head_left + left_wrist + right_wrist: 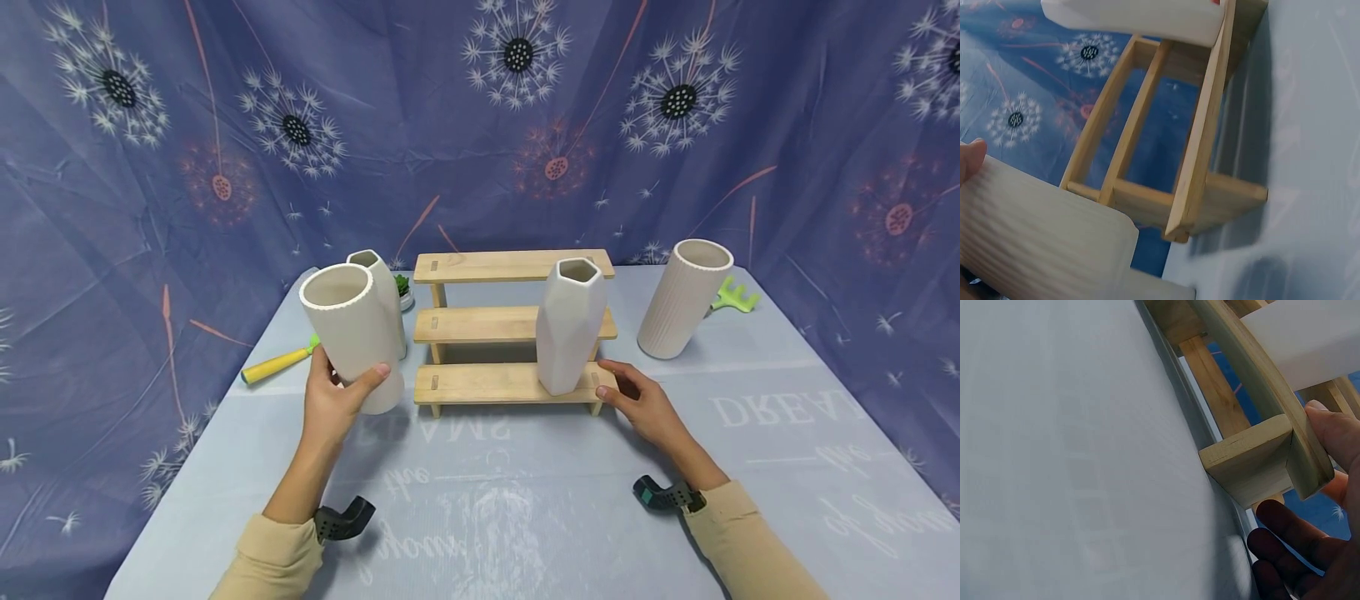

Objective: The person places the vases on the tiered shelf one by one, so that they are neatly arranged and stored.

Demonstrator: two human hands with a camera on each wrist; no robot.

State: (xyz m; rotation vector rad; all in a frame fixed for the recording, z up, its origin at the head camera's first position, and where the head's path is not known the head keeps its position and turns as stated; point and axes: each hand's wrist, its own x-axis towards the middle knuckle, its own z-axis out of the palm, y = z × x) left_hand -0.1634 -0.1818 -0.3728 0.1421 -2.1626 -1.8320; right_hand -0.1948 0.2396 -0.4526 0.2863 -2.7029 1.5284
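My left hand (pixel 339 398) grips a white ribbed cylindrical vase (pixel 348 333), thumb across its side; its lower end shows close up in the left wrist view. My right hand (pixel 637 402) is at the right end of the three-step wooden shelf stand (pixel 480 383), with thumb and index finger pinching the end of the lowest board. In the right wrist view the thumb (pixel 1329 422) lies along the board's edge while the other fingers hang loosely curled below. A white faceted vase (pixel 572 329) stands upright on that lowest board, just left of the right hand.
Behind the held vase stands another white faceted vase (pixel 390 300), beside a small potted plant (pixel 403 290). A yellow-handled tool (pixel 277 365) lies at left. On the right are a second ribbed vase (pixel 682 300) and a green hand rake (pixel 735 297). A blue dandelion curtain (pixel 420 125) hangs behind.
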